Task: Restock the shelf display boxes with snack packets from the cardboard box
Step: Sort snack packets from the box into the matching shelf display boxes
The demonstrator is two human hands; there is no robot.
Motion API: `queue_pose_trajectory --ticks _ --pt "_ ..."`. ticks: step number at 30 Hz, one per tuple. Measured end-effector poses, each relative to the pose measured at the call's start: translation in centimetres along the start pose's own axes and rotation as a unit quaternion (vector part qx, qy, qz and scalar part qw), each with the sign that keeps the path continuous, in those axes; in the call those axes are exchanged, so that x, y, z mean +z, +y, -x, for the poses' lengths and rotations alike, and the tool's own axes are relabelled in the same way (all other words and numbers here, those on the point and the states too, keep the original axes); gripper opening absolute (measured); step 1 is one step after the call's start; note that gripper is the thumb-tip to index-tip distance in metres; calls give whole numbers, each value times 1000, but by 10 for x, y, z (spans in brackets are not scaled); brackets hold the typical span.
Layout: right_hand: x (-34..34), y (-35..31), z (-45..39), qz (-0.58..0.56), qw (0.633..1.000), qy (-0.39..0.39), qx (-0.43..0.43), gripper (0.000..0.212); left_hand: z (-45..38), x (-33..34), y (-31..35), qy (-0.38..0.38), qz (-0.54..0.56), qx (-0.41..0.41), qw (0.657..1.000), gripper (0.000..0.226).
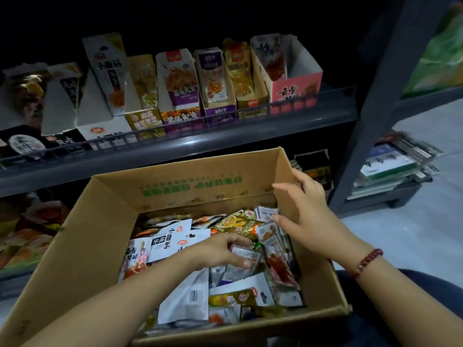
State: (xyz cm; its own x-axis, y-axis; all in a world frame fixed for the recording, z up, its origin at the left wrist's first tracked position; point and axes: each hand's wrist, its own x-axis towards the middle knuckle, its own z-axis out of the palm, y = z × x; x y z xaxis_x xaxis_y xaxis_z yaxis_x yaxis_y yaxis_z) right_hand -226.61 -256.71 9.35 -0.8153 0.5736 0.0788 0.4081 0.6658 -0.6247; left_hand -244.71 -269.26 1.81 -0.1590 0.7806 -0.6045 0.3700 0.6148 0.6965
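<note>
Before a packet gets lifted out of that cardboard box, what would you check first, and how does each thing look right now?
1. Cardboard box open, flaps clear: ok.
2. Snack packets within reach inside it: ok.
3. Left hand has a packet: cannot tell; its fingers curl down among the packets.
4. Right hand free to help: ok, open above the box's right side, holding nothing.
5. Room in a display box: ok; the pink display box at the right end of the shelf looks partly empty.
6. Packet matches its display box: cannot tell, print too blurred.
</note>
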Motion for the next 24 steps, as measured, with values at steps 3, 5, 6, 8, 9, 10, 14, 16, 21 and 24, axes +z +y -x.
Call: queue_pose_trajectory --ticks 3,5,6,8,9,10,14,16,21,24 --pt "0 0 1 -17 1000 0 10 55 -8 4 -5 76 -43 2 996 38" --pt "0 1 2 -25 1000 3 12 55 -10 8 -8 108 -64 -8 992 30" --pt "0 1 2 -27 1000 5 12 55 -10 9 -9 115 -75 -12 990 26" --pt "0 2 2 -27 1000 7 9 55 -9 7 -10 138 -80 -21 987 21" --pt "0 2 2 -25 1000 7 9 55 -7 4 -10 149 -71 -30 986 19" --pt "0 2 2 -24 1000 6 11 55 -5 1 -9 158 -58 -37 985 17" --pt "2 3 2 -23 1000 4 17 56 0 -13 -8 195 -22 -49 979 16" --pt "2 3 2 -18 1000 4 16 57 2 -19 -5 220 18 -60 973 18" --pt "1 1 2 -20 1000 -1 20 62 10 -35 16 190 300 -15 935 13" --pt "1 1 2 -17 1000 1 22 62 10 -41 21 228 361 -8 904 8"
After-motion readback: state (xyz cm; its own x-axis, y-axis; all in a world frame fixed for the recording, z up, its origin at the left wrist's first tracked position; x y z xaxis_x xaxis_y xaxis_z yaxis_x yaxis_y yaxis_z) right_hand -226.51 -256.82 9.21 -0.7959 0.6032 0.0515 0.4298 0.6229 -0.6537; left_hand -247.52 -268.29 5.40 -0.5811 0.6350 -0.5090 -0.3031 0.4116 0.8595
